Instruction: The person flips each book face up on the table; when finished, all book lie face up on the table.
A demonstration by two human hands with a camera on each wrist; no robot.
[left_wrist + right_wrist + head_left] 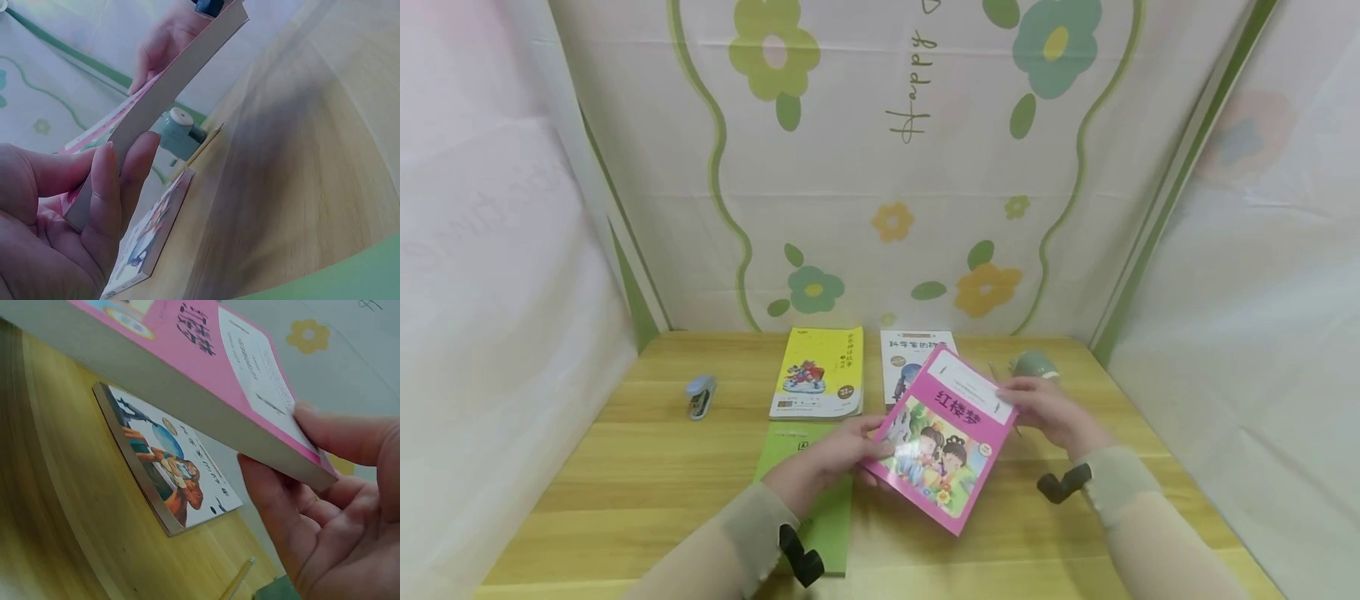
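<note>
A pink book (943, 437) with a cartoon cover is held tilted above the wooden table (625, 467). My left hand (838, 454) grips its left edge, thumb on the cover; in the left wrist view the fingers (106, 187) curl round the book's edge (169, 94). My right hand (1045, 408) holds the book's upper right corner, thumb on top and fingers beneath, as the right wrist view shows (331, 506) against the pink book (206, 356). A white book (904, 358) with a globe picture lies flat under it (165, 462).
A yellow book (818, 372) lies at the back middle. A green booklet (820, 500) lies under my left forearm. A small blue stapler (702, 395) sits at the left. A green cup-like object (1036, 363) stands behind my right hand. Cloth walls enclose the table.
</note>
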